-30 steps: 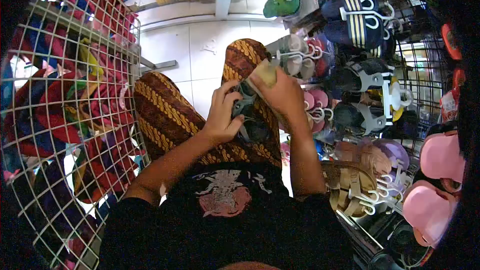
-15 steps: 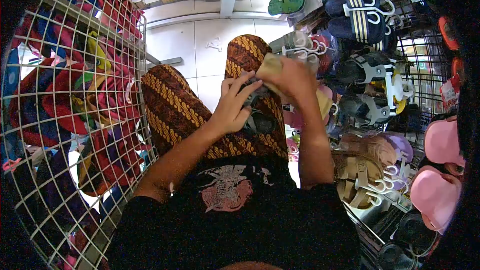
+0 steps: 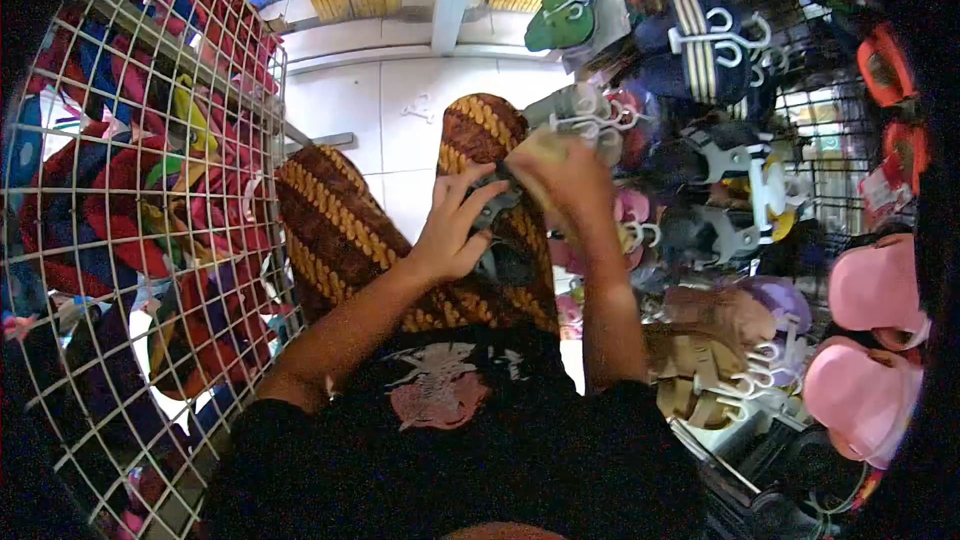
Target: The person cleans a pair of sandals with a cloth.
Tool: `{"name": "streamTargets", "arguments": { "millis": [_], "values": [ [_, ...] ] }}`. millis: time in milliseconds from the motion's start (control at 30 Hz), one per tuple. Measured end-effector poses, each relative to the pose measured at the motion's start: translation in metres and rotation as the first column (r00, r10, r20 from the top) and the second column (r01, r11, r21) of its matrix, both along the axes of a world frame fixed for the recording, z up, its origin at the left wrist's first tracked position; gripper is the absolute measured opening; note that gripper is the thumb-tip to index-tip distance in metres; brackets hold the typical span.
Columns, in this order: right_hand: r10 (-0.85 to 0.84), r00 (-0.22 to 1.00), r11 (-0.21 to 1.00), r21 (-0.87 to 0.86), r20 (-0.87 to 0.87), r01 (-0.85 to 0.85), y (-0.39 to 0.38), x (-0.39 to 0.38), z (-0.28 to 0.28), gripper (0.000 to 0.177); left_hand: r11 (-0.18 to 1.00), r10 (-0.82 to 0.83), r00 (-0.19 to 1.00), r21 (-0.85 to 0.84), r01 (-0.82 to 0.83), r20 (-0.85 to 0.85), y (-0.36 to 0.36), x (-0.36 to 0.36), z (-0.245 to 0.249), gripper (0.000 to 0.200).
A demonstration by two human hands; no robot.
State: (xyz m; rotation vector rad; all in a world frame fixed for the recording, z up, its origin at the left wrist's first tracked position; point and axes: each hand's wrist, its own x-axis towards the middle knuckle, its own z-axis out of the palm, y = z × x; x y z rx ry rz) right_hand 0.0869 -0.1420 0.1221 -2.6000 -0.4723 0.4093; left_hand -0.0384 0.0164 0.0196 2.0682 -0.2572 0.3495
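One dark sandal (image 3: 507, 262) lay on the right leg (image 3: 475, 125), between two hands and beside one yellowish cloth (image 3: 538, 160).

The sandal's long axis ran roughly along the leg, away from the body; which end was the toe could not be told. It looked nearly black, with a grey strap (image 3: 494, 203) across it, and was partly covered by the left hand (image 3: 455, 228), whose fingers were spread over the strap, thumb apart; how firmly they gripped could not be told. The right hand (image 3: 580, 183), blurred, had its fingers closed around the cloth at the sandal's far end. One white hanger (image 3: 418, 108) lay on the floor (image 3: 405, 80); two pink shoes (image 3: 875, 285) hung at right.
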Motion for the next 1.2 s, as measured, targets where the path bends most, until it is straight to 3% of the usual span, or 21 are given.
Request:
{"name": "streamTargets", "arguments": {
  "millis": [100,167,200,300,333,433,467,667,767,800,933,1067,1200],
  "values": [
    [0.004,0.992,0.998,-0.067,0.129,0.005,-0.008,0.007,-0.04,0.053,0.999,-0.042,0.998,0.028,0.043,-0.038,-0.003,0.001,0.006,0.065],
    [-0.273,0.938,0.962,0.064,0.213,0.266,-0.006,0.014,-0.053,0.06,0.996,-0.034,0.999,0.076,0.035,-0.025,-0.004,0.001,0.007,0.063],
    [-0.448,0.871,0.894,0.121,0.201,0.432,0.008,0.005,-0.026,0.065,0.994,-0.019,1.0,0.107,0.018,0.009,-0.003,0.001,0.003,0.062],
    [-0.394,0.907,0.913,0.179,0.151,0.367,0.002,-0.009,-0.009,0.07,0.991,-0.06,0.997,0.125,0.054,0.043,0.001,0.0,0.003,0.06],
    [-0.376,0.925,0.918,0.157,0.059,0.363,0.001,-0.017,0.005,0.071,0.989,-0.099,0.994,0.114,0.094,0.037,0.003,-0.001,0.003,0.06],
    [-0.33,0.937,0.928,0.141,-0.118,0.344,-0.017,-0.036,0.02,0.067,0.985,-0.161,0.987,-0.065,0.162,0.022,0.001,0.0,-0.008,0.061],
    [-0.255,0.967,0.958,0.129,-0.015,0.254,-0.031,-0.042,0.007,0.062,0.985,-0.161,0.985,-0.044,0.164,0.068,0.001,0.001,-0.009,0.066],
    [-0.085,0.991,0.987,-0.148,-0.099,0.07,-0.052,-0.097,0.044,0.062,0.986,-0.163,0.987,-0.033,0.163,0.016,0.0,0.001,-0.005,0.076],
    [-0.131,0.972,0.953,-0.295,-0.197,0.068,-0.035,-0.114,0.047,0.063,0.983,-0.176,0.984,-0.048,0.177,0.035,-0.001,0.003,-0.012,0.077],
    [-0.053,0.999,0.953,-0.301,-0.013,0.047,-0.039,-0.127,0.025,0.065,0.983,-0.179,0.983,-0.042,0.18,0.039,-0.001,0.003,-0.012,0.076],
    [-0.024,0.999,0.914,-0.406,-0.039,0.006,-0.052,-0.129,0.022,0.063,0.985,-0.163,0.987,-0.051,0.162,-0.003,-0.004,0.002,-0.002,0.08],
    [-0.115,0.987,0.913,-0.403,-0.115,0.059,-0.044,-0.124,0.034,0.066,0.988,-0.147,0.989,-0.045,0.147,0.001,-0.003,0.001,-0.008,0.081],
    [-0.071,0.978,0.942,-0.334,-0.196,0.001,-0.041,-0.126,0.005,0.06,0.986,-0.161,0.987,0.044,0.162,-0.015,0.0,0.002,-0.003,0.081]
  ]
}}
